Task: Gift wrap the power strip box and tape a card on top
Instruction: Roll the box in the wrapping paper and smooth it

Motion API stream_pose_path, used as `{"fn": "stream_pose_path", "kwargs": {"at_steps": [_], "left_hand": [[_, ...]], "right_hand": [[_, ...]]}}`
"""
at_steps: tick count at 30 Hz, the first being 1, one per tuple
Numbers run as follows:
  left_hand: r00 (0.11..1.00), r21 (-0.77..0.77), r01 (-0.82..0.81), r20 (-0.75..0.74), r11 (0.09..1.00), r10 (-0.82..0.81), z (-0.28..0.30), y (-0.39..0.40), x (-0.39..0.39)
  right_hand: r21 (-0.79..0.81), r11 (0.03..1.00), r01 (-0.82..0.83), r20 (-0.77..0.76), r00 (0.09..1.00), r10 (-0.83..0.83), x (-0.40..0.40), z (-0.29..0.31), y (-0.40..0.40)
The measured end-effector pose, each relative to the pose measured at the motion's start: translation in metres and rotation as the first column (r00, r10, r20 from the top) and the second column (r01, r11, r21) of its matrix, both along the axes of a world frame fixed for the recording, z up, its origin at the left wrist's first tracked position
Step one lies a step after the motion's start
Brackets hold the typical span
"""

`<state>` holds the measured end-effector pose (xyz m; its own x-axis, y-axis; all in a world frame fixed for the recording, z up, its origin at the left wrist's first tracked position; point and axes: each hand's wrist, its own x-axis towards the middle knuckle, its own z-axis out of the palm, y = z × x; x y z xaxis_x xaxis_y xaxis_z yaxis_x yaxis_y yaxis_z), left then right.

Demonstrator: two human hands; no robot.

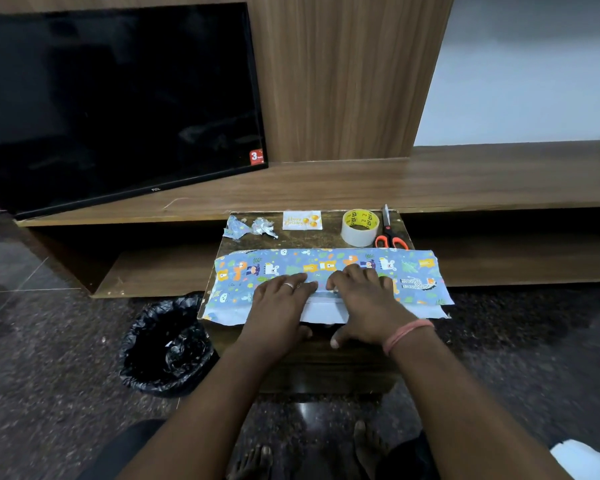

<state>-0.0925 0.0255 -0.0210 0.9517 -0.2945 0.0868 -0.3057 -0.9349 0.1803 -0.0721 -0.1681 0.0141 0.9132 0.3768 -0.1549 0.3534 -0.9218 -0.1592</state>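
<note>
Blue wrapping paper (pixel 413 271) printed with cartoon animals lies folded over a long box on a small dark table (pixel 329 233). The box is hidden except for a white strip (pixel 323 311) at the near edge. My left hand (pixel 281 303) and my right hand (pixel 364 299) lie side by side on the paper's overlapping edge, fingers extended and pressing it down, thumbs hanging over the near side. A small white birthday card (pixel 302 220) sits at the back of the table. A roll of clear tape (pixel 360 227) stands to the card's right.
Orange-handled scissors (pixel 388 233) lie right of the tape. Crumpled paper scraps (pixel 250 228) rest at the back left. A bin lined with a black bag (pixel 168 344) stands on the floor at the table's left. A wooden TV unit with a television (pixel 118 98) is behind.
</note>
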Motion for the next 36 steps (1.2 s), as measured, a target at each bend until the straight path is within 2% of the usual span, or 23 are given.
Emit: {"fn": "stream_pose_path", "kwargs": {"at_steps": [3, 6, 11, 17, 23, 29, 36], "left_hand": [[0.997, -0.048, -0.032, 0.074, 0.998, 0.035, -0.004, -0.002, -0.001], [0.979, -0.110, -0.024, 0.198, 0.994, 0.046, -0.012, 0.003, 0.004], [0.945, -0.151, 0.042, 0.327, 0.988, 0.010, -0.012, 0.008, 0.009], [0.962, -0.322, -0.061, 0.233, 0.945, 0.142, -0.004, 0.011, 0.013], [0.984, -0.322, -0.132, 0.069, 0.937, 0.162, 0.007, 0.030, 0.030], [0.976, -0.292, -0.201, 0.024, 0.935, 0.217, 0.012, 0.057, 0.033], [0.990, -0.324, -0.140, -0.075, 0.936, 0.122, 0.012, 0.080, 0.043]], "right_hand": [[-0.049, 0.998, 0.035, 0.158, 0.987, -0.027, -0.006, -0.011, 0.009], [-0.032, 0.997, 0.072, 0.256, 0.965, -0.061, -0.005, -0.016, 0.012], [0.108, 0.993, 0.055, 0.316, 0.945, -0.087, 0.003, -0.013, -0.001], [0.292, 0.947, 0.134, 0.265, 0.940, -0.215, 0.009, -0.010, -0.013], [0.336, 0.916, 0.219, 0.199, 0.934, -0.296, 0.019, -0.005, -0.017], [0.343, 0.907, 0.245, 0.084, 0.953, -0.290, 0.033, -0.011, -0.029], [0.362, 0.923, 0.129, 0.043, 0.987, -0.154, 0.043, -0.019, -0.047]]}}
